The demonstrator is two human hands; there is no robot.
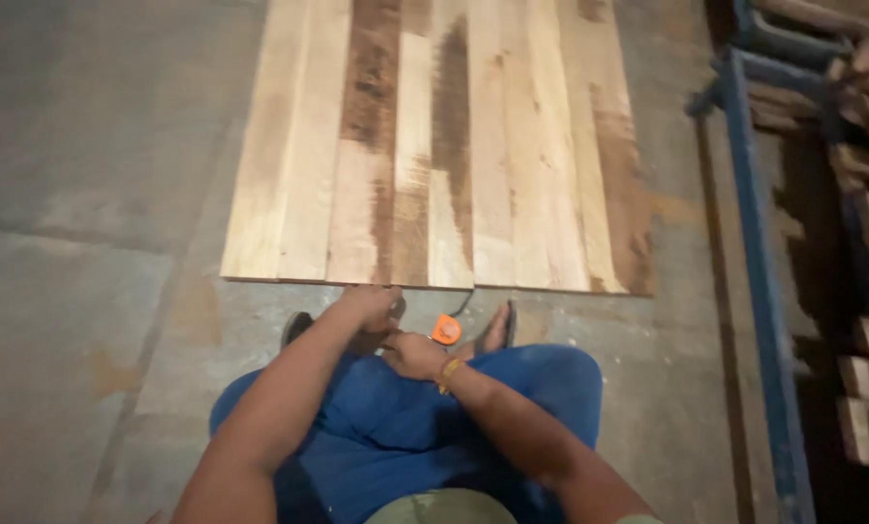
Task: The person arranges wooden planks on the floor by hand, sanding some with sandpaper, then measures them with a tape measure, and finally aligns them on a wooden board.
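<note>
orange tape measure point(445, 330) small, round, beside right hand point(413, 354)

A grey concrete floor point(95, 291) bears a panel of joined pale and brown-streaked wooden boards point(444, 146).

A woodworking shop: planks point(434, 146) on concrete floor point(85, 194), stacked timber point(866, 116)

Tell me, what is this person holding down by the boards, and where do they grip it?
The right hand holds a small orange tape measure by its case. The left hand is closed at the edge of the wooden boards; what it grips cannot be told.
</note>
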